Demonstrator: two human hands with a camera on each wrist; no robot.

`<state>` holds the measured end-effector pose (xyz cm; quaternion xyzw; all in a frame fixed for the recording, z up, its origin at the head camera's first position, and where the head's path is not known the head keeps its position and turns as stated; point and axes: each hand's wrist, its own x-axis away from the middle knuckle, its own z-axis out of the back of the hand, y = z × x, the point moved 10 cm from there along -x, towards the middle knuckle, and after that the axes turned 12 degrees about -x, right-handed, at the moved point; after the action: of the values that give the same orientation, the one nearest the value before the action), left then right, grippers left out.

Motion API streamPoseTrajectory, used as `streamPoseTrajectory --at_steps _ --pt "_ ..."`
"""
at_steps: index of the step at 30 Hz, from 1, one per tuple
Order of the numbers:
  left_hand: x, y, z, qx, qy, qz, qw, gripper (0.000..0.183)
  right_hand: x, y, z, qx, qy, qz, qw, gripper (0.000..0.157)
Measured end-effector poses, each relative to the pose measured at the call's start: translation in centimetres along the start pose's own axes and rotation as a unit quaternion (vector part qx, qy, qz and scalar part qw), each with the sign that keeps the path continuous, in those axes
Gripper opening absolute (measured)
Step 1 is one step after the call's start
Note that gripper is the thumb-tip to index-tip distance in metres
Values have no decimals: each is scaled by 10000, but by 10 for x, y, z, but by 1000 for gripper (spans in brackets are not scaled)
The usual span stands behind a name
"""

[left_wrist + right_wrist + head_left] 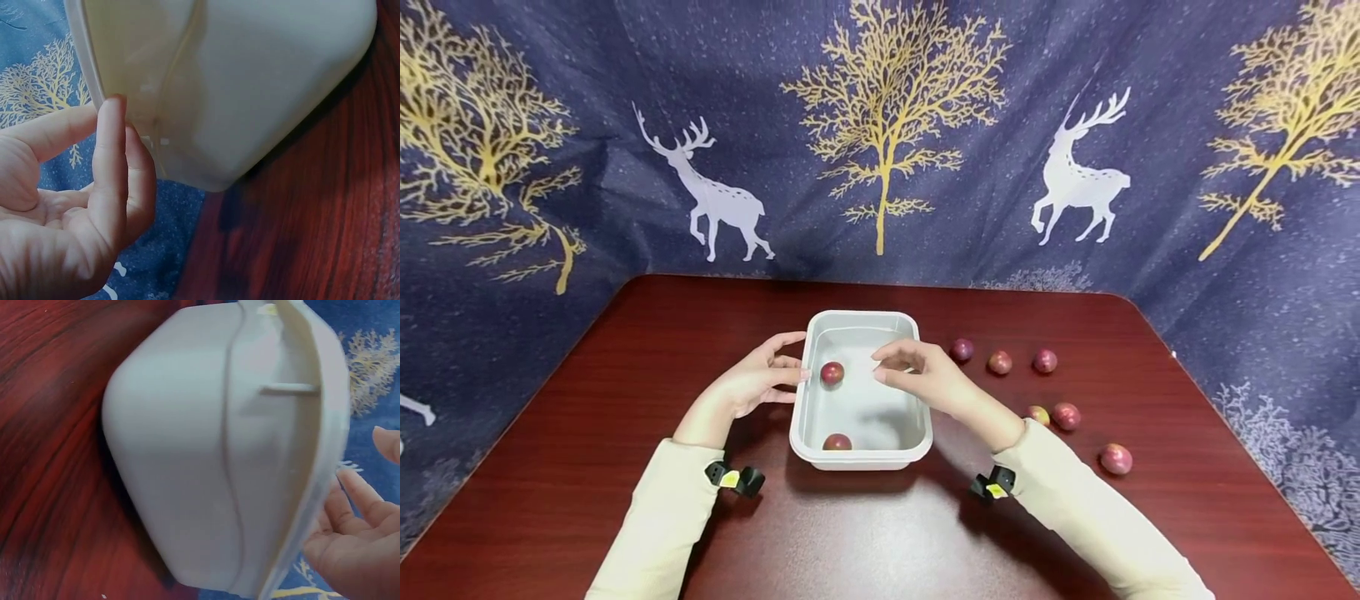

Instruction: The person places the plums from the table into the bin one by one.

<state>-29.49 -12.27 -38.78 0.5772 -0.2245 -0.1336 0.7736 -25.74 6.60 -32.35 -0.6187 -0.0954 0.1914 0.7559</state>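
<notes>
A pale grey plastic tub sits mid-table, two round red-purple fruits inside it: one fruit by the left wall, another fruit at the near end. My left hand touches the tub's left rim with its fingertips, fingers loosely bent; the left wrist view shows a fingertip against the rim. Over the tub's right side hovers my right hand. Its thumb and fingers are apart with nothing between them. From the right wrist view, part of that hand appears beyond the rim.
Several more fruits lie on the table to the right, among them a fruit near the tub, a reddish one and a nearer one. My right forearm partly covers a yellowish fruit. A dark blue patterned cloth hangs behind.
</notes>
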Motion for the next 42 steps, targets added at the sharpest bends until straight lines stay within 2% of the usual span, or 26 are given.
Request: streamPoseTrajectory --at_steps 8,15,28,34,42 --pt "0 -5 1 -3 -19 58 10000 74 22 -6 17 130 198 -138 9996 28" --pt "-1 -6 3 28 -30 24 10000 74 40 -10 34 -162 276 -216 9993 31" --pt "-2 -4 3 46 -125 8 9999 74 68 -1 72 560 598 -438 9957 27" --pt "-1 -3 3 77 -146 16 9999 75 78 6 83 1080 591 -632 9904 27" --pt "-3 -4 1 106 -203 5 9997 75 90 18 90 1614 386 -793 9829 24"
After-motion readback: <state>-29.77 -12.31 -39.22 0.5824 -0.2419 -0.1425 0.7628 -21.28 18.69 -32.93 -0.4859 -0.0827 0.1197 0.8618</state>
